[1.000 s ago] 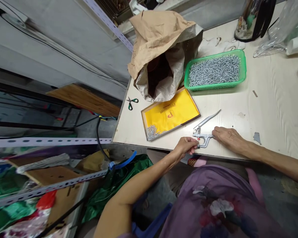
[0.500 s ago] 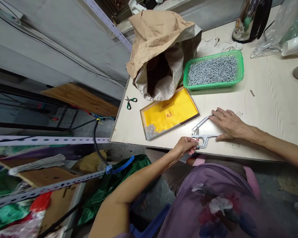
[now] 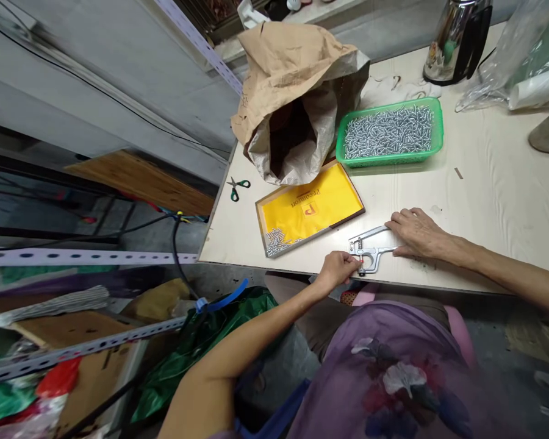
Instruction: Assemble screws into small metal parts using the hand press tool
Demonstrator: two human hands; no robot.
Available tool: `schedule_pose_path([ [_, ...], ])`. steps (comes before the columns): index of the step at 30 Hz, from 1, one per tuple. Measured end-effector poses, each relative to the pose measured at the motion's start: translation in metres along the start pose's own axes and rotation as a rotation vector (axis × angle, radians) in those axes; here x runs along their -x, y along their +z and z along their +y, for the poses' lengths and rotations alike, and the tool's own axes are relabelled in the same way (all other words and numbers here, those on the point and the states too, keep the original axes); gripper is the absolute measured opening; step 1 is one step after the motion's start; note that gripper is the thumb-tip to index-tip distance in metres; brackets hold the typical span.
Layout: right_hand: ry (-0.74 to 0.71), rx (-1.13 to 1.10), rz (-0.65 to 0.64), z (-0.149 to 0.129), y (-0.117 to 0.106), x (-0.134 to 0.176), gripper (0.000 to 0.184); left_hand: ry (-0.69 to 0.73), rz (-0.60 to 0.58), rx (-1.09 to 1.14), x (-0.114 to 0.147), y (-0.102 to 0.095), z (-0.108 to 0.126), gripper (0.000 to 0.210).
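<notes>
A pair of metal snap-fastener pliers (image 3: 376, 250) lies near the table's front edge, jaw toward the left and handles toward the right. My right hand (image 3: 418, 235) is closed round the ends of both handles, fingers over the upper one and thumb by the lower. At the jaw, my left hand (image 3: 337, 268) pinches with thumb and fingertips; what sits between them is too small to make out. Behind my left hand lies a shallow box lid with a yellow lining (image 3: 308, 210). Small silver metal pieces (image 3: 277, 241) are heaped in its near left corner.
A green plastic basket (image 3: 388, 160) full of small silver metal pieces stands behind the lid. Left of it leans an open brown paper sack (image 3: 293, 61). Green-handled scissors (image 3: 236, 189) lie near the left edge. A kettle (image 3: 455, 46) and clear plastic bags (image 3: 526, 67) stand at the back right.
My right hand has squeezed the handles closer together, and the upper handle has come down toward the lower. My left hand remains at the jaw. The whole view has shifted slightly.
</notes>
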State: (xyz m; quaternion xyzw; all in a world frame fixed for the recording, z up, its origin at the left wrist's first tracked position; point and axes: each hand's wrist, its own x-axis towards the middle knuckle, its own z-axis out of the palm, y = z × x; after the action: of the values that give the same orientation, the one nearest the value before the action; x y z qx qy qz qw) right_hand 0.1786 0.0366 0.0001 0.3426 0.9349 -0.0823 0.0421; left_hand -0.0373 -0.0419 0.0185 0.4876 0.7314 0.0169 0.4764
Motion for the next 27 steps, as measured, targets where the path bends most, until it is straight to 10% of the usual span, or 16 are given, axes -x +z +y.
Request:
schedule_pose_path([
  [4,0.033,-0.019,0.006,-0.007,0.001,0.003,0.042,0.521,0.300,-0.391,-0.007,0.007,0.008,0.022],
  [9,0.060,-0.057,-0.055,-0.012,-0.003,0.008,0.060,0.850,0.197,-0.600,-0.036,0.023,0.026,0.063],
  [19,0.103,-0.098,-0.019,-0.024,0.000,0.028,0.011,0.860,0.055,-0.757,-0.034,0.024,0.036,0.017],
  [27,0.144,-0.083,-0.010,-0.029,-0.002,0.031,0.013,0.854,0.124,-0.733,-0.035,0.032,0.033,0.016],
])
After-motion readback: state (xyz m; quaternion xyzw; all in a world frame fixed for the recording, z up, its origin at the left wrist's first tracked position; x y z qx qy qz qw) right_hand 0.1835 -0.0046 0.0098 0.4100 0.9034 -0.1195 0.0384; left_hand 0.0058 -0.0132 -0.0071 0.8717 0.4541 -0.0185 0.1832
